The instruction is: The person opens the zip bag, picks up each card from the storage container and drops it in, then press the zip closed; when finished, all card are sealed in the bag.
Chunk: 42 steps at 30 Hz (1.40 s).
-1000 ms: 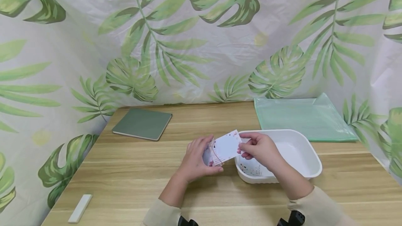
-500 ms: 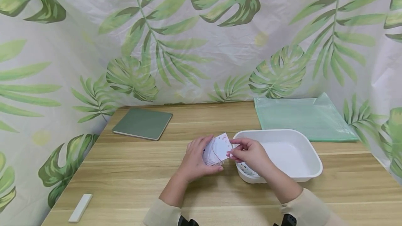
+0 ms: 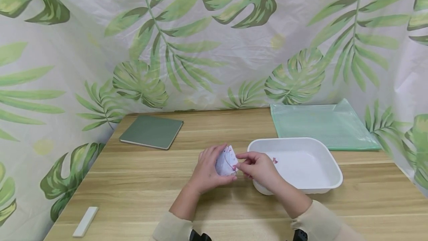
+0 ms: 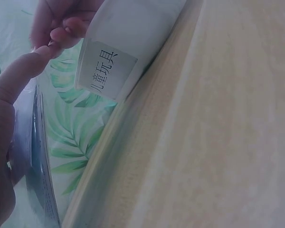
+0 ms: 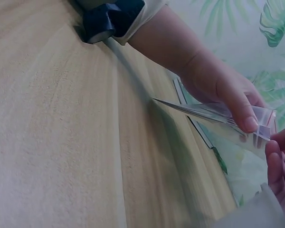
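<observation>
A small clear zip bag (image 3: 224, 163) with white printed cards inside is gripped by my left hand (image 3: 206, 168) above the table. In the right wrist view the bag (image 5: 213, 113) lies between the left thumb and fingers, its red-striped mouth towards the right hand (image 5: 282, 159). My right hand (image 3: 262, 168) pinches at that mouth with thumb and forefinger; whether it holds a card corner or the bag's edge is hard to tell. Beside it stands a white plastic tub (image 3: 309, 189), carrying a label (image 4: 111, 71) in Chinese characters. Some pink print (image 3: 275, 160) shows inside the tub, mostly hidden by the right hand.
A green notebook (image 3: 152, 132) lies at the back left. Behind the tub is a translucent green zip pouch (image 3: 321, 125). A white bar-shaped object (image 3: 86, 221) lies near the left edge of the wooden table (image 3: 143, 189). Leaf-patterned cloth (image 3: 200, 58) hangs behind.
My right hand has moved left, pushing a white printed card down into the bag, where little of it sticks out. The left hand has stayed in place with the bag.
</observation>
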Tool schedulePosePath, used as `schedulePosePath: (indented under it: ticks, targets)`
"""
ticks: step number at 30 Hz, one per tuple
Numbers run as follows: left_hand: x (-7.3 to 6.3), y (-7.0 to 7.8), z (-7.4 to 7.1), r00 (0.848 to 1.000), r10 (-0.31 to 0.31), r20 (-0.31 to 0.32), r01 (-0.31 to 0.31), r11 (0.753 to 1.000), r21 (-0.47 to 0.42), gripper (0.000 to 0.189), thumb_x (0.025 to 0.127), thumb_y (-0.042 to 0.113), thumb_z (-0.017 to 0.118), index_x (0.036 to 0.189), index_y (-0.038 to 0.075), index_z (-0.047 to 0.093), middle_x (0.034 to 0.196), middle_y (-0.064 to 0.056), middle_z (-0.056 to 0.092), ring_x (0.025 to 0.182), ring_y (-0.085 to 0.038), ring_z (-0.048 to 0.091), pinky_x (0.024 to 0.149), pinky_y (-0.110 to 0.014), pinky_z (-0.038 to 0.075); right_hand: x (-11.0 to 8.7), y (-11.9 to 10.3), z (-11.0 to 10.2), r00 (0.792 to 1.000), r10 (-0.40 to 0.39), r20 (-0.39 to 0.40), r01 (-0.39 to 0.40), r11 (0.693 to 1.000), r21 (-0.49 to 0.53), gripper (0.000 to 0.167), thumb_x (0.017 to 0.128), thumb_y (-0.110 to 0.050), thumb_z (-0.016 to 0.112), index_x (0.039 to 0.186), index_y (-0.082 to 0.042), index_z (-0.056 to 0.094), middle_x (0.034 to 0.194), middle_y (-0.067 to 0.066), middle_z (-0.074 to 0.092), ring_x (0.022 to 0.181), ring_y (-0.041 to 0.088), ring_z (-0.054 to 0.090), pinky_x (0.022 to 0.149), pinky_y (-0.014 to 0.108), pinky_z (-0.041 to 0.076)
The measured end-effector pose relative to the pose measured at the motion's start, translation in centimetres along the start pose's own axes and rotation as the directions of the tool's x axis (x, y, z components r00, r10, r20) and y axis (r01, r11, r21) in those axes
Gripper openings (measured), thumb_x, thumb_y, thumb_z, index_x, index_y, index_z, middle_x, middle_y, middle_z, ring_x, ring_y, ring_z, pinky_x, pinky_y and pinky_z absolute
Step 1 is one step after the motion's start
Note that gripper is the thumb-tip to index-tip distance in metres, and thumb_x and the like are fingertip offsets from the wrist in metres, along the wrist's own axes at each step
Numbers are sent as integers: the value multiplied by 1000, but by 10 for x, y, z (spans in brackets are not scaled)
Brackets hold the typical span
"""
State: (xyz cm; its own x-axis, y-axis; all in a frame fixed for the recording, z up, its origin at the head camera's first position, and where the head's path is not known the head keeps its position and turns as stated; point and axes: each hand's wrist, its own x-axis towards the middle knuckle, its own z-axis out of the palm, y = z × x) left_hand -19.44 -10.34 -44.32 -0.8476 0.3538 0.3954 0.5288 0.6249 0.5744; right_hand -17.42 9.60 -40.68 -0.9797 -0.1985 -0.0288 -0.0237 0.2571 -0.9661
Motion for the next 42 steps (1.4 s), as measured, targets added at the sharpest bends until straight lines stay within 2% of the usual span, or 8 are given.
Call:
schedulePosePath:
  ticks: [8, 11, 16, 23, 27, 30, 34, 42]
  targets:
    - [1, 1, 0, 1000, -1, 2, 1, 1000, -14, 97, 61, 45, 87, 142, 11, 49, 134, -9, 56, 122, -28, 49, 101, -47, 35, 5, -2, 11, 999, 6, -40, -11, 993, -117, 25, 81, -10, 74, 105, -1, 74, 62, -4, 53, 51, 7, 44, 47, 19, 37]
    - [0, 1, 0, 1000, -1, 5, 1, 1000, -23, 97, 60, 43, 88, 142, 10, 49, 134, -9, 56, 123, -28, 49, 101, -47, 35, 7, -3, 12, 1000, -4, -30, -1, 986, -169, 23, 80, -11, 74, 102, -4, 75, 59, -6, 49, 51, 7, 43, 47, 19, 35]
    - [0, 0, -1, 1000, -5, 10, 5, 1000, -31, 97, 60, 43, 89, 143, 14, 48, 135, -8, 55, 124, -28, 49, 101, -47, 35, 8, -3, 10, 1000, -13, 8, 15, 982, -190, 23, 81, -13, 72, 103, -4, 76, 58, -7, 48, 53, 7, 43, 48, 19, 35]
    - [0, 0, -1, 1000, -1, 8, 1, 1000, -20, 98, 60, 43, 89, 144, 15, 47, 135, -8, 55, 124, -28, 48, 102, -46, 36, 11, -2, -16, 998, -47, -33, 39, 978, -205, 29, 87, -17, 71, 112, -1, 72, 64, -6, 48, 63, 7, 45, 55, 20, 37]
    - [1, 0, -1, 1000, -5, 4, 5, 1000, -25, 99, 59, 44, 89, 143, 14, 47, 135, -8, 55, 125, -28, 48, 103, -46, 36, 17, 1, -41, 998, -23, -67, 5, 965, -260, 31, 88, -19, 70, 113, 0, 70, 66, -4, 48, 63, 10, 44, 54, 22, 36]
    - [1, 0, -1, 1000, -12, 7, 13, 1000, -27, 100, 58, 47, 88, 143, 15, 47, 136, -8, 55, 125, -28, 48, 104, -46, 35, 22, 8, -59, 996, 48, -71, -69, 938, -338, 35, 89, -23, 69, 118, -3, 68, 69, -2, 48, 64, 12, 44, 55, 24, 36]
    - [0, 0, -2, 1000, -25, 15, 25, 999, -26, 100, 59, 48, 87, 144, 16, 47, 137, -8, 54, 126, -28, 47, 105, -47, 35, 28, 23, -75, 988, 145, -44, -149, 880, -452, 42, 87, -26, 72, 123, -5, 65, 78, 3, 53, 71, 16, 47, 60, 26, 39]
    - [1, 0, 0, 999, -33, 23, 34, 999, -34, 100, 59, 47, 87, 145, 15, 46, 138, -8, 53, 127, -28, 46, 106, -47, 34, 34, 45, -86, 978, 205, -23, -177, 776, -606, 54, 77, -25, 82, 121, 0, 62, 89, 9, 58, 81, 20, 51, 68, 30, 40]
